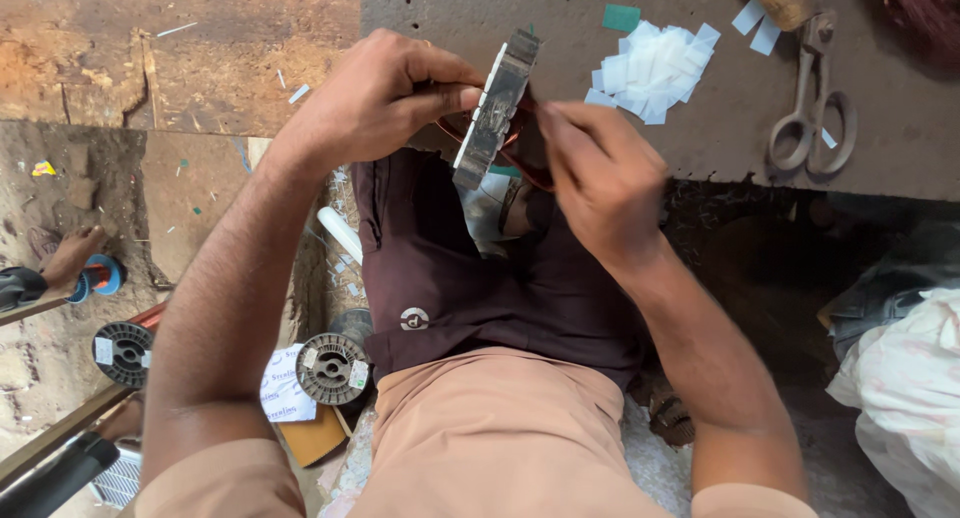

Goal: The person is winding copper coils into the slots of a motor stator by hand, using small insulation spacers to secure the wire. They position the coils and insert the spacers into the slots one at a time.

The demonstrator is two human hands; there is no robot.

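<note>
While the left hand (375,103) grips a flat grey metal block (497,110), the right hand's (600,173) grip pinches reddish wire (522,170).

My left hand (375,103) pinches a grey metal block (497,108) upright; my right hand (600,178) works copper wire (450,133) beside it, scissors (815,108) on the counter (720,118).

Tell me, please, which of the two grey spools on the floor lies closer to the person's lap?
The grey spool beside the brown trousers, resting against white printed paper; the other spool lies farther out toward the left edge.
</note>
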